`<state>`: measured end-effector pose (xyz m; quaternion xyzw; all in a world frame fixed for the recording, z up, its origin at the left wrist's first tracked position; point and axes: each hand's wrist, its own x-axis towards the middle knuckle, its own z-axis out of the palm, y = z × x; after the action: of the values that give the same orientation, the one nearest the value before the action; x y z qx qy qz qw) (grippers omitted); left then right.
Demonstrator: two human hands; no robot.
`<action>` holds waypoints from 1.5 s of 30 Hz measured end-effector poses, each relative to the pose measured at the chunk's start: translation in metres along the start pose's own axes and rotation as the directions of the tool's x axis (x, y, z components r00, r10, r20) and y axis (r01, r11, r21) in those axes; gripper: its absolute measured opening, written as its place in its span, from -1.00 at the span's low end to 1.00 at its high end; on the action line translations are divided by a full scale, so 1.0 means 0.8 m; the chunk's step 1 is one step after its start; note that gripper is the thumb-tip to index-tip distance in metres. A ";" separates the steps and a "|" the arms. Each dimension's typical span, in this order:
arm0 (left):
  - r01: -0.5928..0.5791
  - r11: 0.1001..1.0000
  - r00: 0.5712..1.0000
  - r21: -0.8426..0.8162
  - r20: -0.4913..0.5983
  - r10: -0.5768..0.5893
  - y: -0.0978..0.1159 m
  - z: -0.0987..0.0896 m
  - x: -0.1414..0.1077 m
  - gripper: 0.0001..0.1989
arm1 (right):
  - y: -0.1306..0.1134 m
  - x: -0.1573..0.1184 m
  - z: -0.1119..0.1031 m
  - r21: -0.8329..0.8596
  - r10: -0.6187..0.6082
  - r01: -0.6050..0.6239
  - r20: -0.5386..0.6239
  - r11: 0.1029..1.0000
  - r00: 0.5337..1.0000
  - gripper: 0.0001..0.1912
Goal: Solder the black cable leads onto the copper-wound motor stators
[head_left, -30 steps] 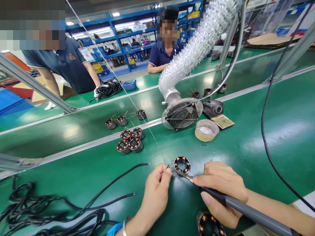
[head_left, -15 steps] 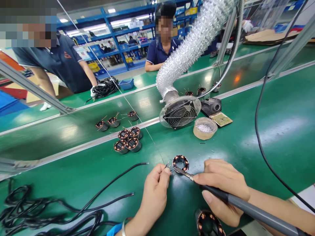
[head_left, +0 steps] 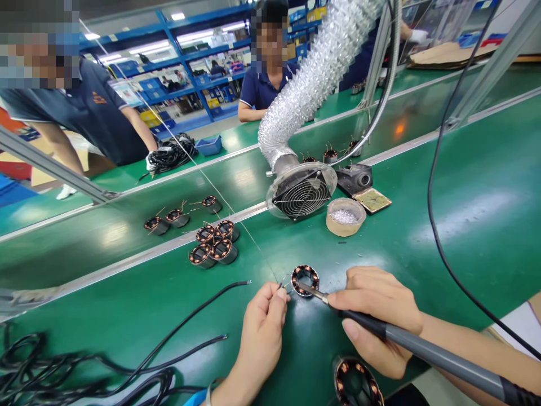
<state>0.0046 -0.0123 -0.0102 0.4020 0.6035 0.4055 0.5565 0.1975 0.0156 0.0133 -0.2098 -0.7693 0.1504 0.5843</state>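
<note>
A person's two bare hands work at a green table [head_left: 422, 237]. The left hand [head_left: 264, 324] pinches fine wires [head_left: 284, 285] between thumb and forefinger. The right hand [head_left: 378, 321] grips a soldering iron [head_left: 426, 344] like a pen. A copper-wound ring [head_left: 315, 279] sits on the table just beyond and between the hands; the iron's tip overlaps its near side, though whether they touch is unclear. A second ring [head_left: 350, 369] is near the bottom edge, below the right hand.

Black cables [head_left: 139, 366] lie tangled at lower left, two ends reaching toward the left hand. Past them stands a cluster of four rings [head_left: 213, 245], with three more on the belt [head_left: 105, 220] behind. Straight ahead, a fan [head_left: 302, 194] hangs on a fat silver hose [head_left: 313, 84], which partly blocks the view of a seated person [head_left: 264, 90]. Right of the fan are a round tub [head_left: 345, 228] of silvery bits, a yellowish pad [head_left: 372, 200] and a black holder [head_left: 355, 177]. A dark cord [head_left: 431, 214] hangs down the right side. At upper left, another person's gloved hand [head_left: 151, 160] rests on bundled cable [head_left: 173, 153].
</note>
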 end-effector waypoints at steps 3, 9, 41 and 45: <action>0.009 1.000 1.000 -0.010 0.002 -0.009 0.001 0.001 0.000 -0.51 | 0.001 0.002 -0.004 -0.022 0.007 -0.007 0.003 1.000 1.000 -0.68; 0.022 1.000 1.000 -0.022 0.002 -0.022 0.006 0.003 0.000 -0.49 | -0.004 0.012 -0.027 -0.133 0.028 -0.031 -0.025 0.991 0.999 -0.69; 0.286 0.925 0.957 -0.250 0.119 -0.264 0.029 -0.009 0.014 -0.68 | 0.053 0.006 0.060 -0.220 0.159 -0.094 0.298 0.971 0.941 -0.73; 0.285 0.930 0.958 -0.233 0.107 -0.267 0.029 -0.009 0.013 -0.65 | 0.052 0.008 0.062 -0.250 0.157 -0.088 0.276 0.964 0.948 -0.75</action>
<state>-0.0027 0.0049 0.0083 0.2559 0.5783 0.3798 0.6751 0.1543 0.0551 -0.0148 -0.3003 -0.8451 0.1243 0.4244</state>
